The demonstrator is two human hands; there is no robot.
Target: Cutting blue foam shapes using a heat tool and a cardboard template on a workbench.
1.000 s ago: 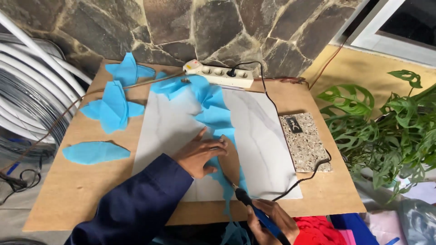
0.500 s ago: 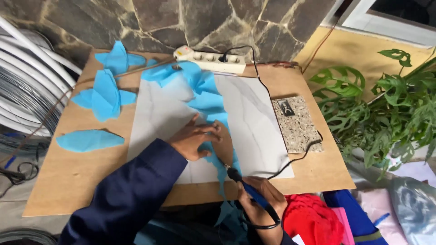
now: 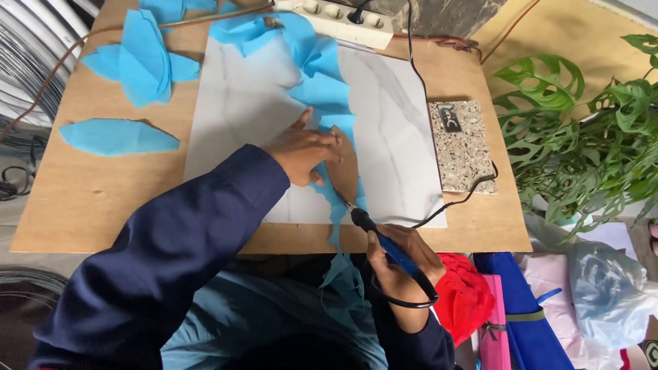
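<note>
My left hand (image 3: 305,152) presses flat on a brown leaf-shaped template (image 3: 345,164) laid over a long strip of blue fabric (image 3: 322,89) on a white marbled slab (image 3: 247,103). My right hand (image 3: 401,264) grips a blue-handled corded hot cutting tool (image 3: 384,243); its thin tip touches the fabric at the template's lower edge. The strip runs from the slab's top down over the table's front edge. Cut blue petal shapes (image 3: 140,58) lie at the upper left, and a single blue leaf piece (image 3: 116,136) lies left of the slab.
The wooden table (image 3: 89,199) carries a white power strip (image 3: 343,17) at the back and a speckled stone tile (image 3: 460,147) on the right. A black cord (image 3: 473,195) crosses to the tool. A leafy plant (image 3: 589,130) stands right; bags and red cloth (image 3: 466,294) lie below.
The camera has tilted down and closer. My left hand stays on the template; the tool tip has stayed at the template's lower edge.
</note>
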